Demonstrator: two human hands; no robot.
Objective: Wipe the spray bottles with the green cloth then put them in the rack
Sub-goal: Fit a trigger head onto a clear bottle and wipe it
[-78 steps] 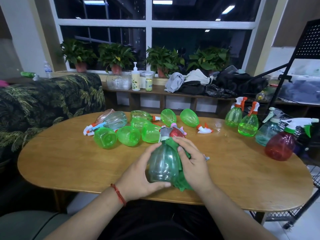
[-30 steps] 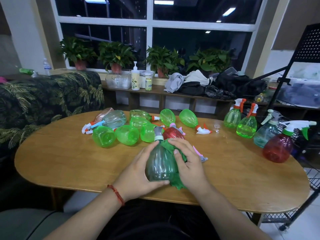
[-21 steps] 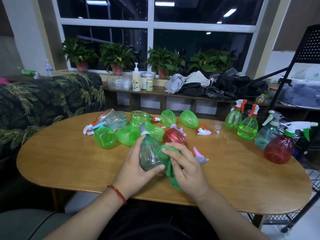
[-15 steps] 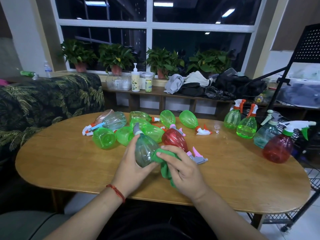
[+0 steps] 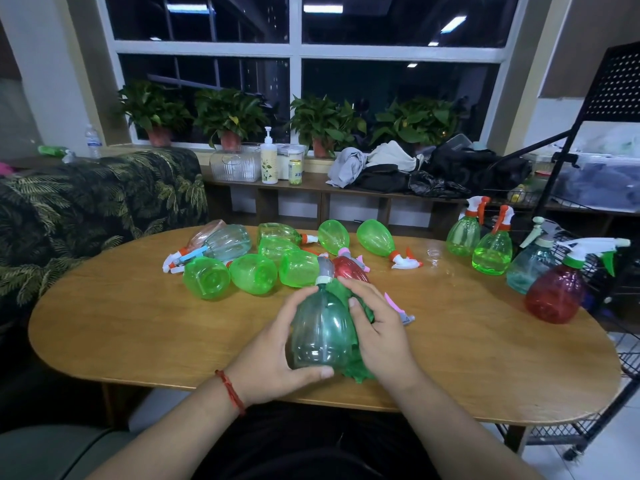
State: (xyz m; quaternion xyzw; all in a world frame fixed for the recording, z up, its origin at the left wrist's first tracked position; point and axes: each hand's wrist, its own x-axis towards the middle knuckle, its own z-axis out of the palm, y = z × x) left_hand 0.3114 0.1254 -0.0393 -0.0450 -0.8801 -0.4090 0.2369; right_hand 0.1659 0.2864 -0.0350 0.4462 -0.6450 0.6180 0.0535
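We count fifteen spray bottles. Seven lying green bottles (image 5: 254, 273) are on the one table (image 5: 138, 323), and two standing green bottles (image 5: 493, 252) are at its right end. Two are red: a lying red bottle (image 5: 348, 268) and a standing red bottle (image 5: 554, 294). Three are bluish-clear: a lying teal bottle (image 5: 230, 242), a standing teal bottle (image 5: 530, 263) and a held teal bottle (image 5: 322, 336). One is a pink bottle (image 5: 204, 233). We also count one green cloth (image 5: 356, 370), two hands, the left hand (image 5: 273, 362) and the right hand (image 5: 384, 337), and four potted plants (image 5: 228, 116).

Forearms in from near side; left hand (image 5: 273, 358) grips teal bottle (image 5: 322, 334), right hand (image 5: 381, 336) fingers curl over green cloth (image 5: 358, 370).
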